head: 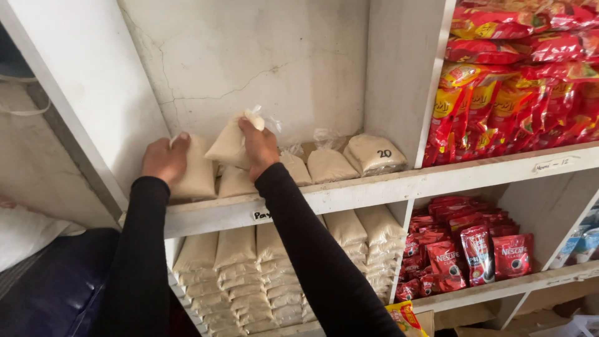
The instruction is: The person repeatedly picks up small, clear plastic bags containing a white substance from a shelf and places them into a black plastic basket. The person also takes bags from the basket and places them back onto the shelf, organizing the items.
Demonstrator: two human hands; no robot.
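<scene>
My left hand (163, 160) rests on a clear plastic bag of pale beige powder (198, 178) standing at the left end of a white shelf (374, 188). My right hand (259, 147) grips another such bag (229, 145) by its side and holds it tilted above the bags lying on the shelf. Its knotted clear top (257, 116) sticks up past my fingers. Both arms wear black sleeves. More of the same bags (329, 165) lie to the right on the shelf, and one (374, 153) bears a black handwritten mark.
Stacks of the same beige bags (249, 284) fill the compartment below. Red and yellow snack packets (505, 93) crowd the upper right compartment, and red sachets (465, 249) stand in the lower right one. A cracked white wall (249, 62) backs the shelf. A dark blue cushion (56, 287) lies lower left.
</scene>
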